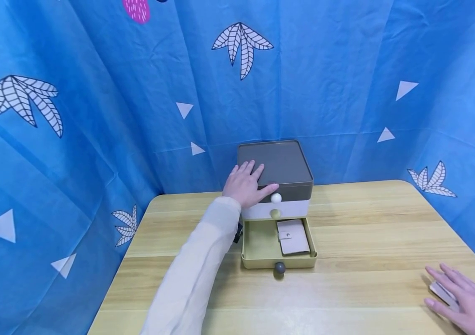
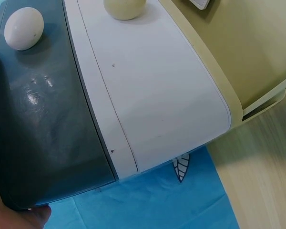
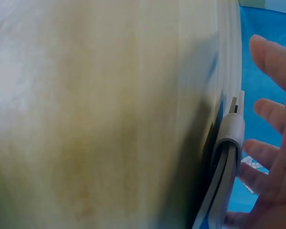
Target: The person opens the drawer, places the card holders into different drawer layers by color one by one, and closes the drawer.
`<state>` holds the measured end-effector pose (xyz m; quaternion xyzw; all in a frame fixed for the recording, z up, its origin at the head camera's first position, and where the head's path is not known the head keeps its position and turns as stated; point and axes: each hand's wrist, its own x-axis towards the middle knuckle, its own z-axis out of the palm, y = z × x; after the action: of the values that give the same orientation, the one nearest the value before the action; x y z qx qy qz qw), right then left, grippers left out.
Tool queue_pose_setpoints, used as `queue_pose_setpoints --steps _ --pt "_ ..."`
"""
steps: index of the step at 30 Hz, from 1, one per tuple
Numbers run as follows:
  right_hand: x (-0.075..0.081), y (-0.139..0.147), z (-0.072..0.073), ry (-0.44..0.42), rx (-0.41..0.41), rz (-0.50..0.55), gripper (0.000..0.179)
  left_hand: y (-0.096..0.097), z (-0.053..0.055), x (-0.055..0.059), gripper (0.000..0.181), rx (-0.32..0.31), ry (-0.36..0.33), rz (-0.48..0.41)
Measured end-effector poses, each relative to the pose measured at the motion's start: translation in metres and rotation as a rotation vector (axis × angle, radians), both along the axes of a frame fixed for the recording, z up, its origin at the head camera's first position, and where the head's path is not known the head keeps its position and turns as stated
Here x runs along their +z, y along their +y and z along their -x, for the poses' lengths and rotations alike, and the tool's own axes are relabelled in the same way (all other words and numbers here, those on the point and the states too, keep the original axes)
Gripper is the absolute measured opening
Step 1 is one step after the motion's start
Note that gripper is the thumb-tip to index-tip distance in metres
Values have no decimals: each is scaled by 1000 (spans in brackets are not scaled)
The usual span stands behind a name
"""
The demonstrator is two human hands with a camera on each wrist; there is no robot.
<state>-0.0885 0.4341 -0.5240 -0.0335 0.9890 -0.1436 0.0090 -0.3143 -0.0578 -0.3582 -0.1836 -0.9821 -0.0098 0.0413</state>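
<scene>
A small drawer box stands on the table, with a dark grey top tier and a white middle tier. Its khaki bottom drawer is pulled out, and a pale snap-strap wallet lies in the right part of it. My left hand rests on the left side of the box's top with fingers spread, the thumb over the front edge near the white knob. Over at the right, my right hand hovers above a second pale strapped wallet on the table, fingers extended and apart.
The light wooden table has a blue patterned curtain behind it and at both sides. A round dark knob sticks out from the pulled-out drawer's front. Something small and black shows beside the left sleeve.
</scene>
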Motion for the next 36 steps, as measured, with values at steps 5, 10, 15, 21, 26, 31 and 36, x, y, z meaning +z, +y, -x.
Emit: queue_pose_setpoints --steps 5,10,15,21,26,31,36 --pt "-3 4 1 17 9 2 82 0 1 0 96 1 -1 -6" --pt "-4 9 1 -31 -25 -49 82 1 0 1 96 4 -6 -1" --pt "-6 11 0 -79 -41 -64 78 1 -1 2 95 4 -13 3" --pt "-6 13 0 -55 -14 -64 66 1 -1 3 96 7 -12 1" --pt "-6 14 -1 -71 0 -69 64 1 -1 2 96 7 -5 -6" --pt "-6 14 0 -77 0 -63 64 1 -1 2 96 10 -13 -12" --pt "-5 12 -1 -50 17 -74 61 1 -1 2 94 8 -15 -14"
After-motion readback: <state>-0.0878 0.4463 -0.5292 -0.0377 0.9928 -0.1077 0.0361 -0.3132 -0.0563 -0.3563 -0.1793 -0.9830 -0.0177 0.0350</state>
